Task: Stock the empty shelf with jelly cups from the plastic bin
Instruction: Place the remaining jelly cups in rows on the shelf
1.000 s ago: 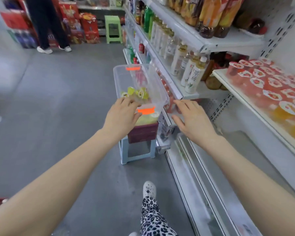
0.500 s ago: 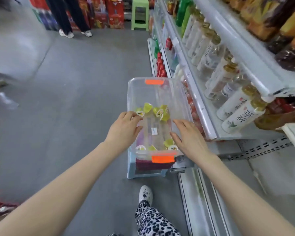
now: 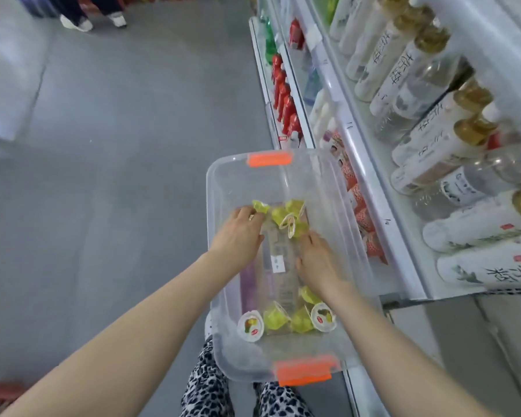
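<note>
A: While the bin (image 3: 232, 353) sat by the knees, what lay nearest?
B: Five cups (image 3: 301, 320) at its near end. They looked light, slick and squashy; I'd pinch each by its lid rim.
A: The hands?
B: Left hand (image 3: 241, 233) touched a far cup (image 3: 260, 206); grip unclear. Right hand (image 3: 316, 260) lay flat, fingers loose, holding nothing. Roughly five more cups beyond. Bottles (image 3: 475, 230) filled the right-hand shelf (image 3: 373, 188).

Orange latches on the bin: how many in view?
2. One orange latch on the far end of the plastic bin, the other on the near end. Neither is hidden.
</note>
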The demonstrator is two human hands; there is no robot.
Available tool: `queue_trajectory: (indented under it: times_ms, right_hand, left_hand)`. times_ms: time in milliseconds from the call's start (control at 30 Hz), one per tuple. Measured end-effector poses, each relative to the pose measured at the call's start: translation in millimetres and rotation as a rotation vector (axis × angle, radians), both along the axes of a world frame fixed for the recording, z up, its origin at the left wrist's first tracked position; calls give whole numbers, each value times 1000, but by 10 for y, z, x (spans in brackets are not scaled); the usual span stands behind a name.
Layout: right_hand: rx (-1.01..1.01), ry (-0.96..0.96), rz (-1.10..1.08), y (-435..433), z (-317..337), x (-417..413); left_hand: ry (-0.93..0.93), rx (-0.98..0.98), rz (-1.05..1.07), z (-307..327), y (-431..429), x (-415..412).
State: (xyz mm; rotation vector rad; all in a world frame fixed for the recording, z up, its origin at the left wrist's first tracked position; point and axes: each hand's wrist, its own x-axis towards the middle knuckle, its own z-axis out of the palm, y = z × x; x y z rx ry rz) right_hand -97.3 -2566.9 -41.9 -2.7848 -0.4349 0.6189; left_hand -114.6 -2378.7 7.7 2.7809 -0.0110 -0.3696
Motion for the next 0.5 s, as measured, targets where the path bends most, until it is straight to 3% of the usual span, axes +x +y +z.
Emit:
queue_trajectory:
  times_ms: [167,500]
  right_hand:
    - [34,-21,-30,155,-412,340]
    - [-149,-20,-19,170,-576,186]
  left_hand:
    - [153,96,-107,-380,55,541]
    - [366,193,-143,-911,29,1064]
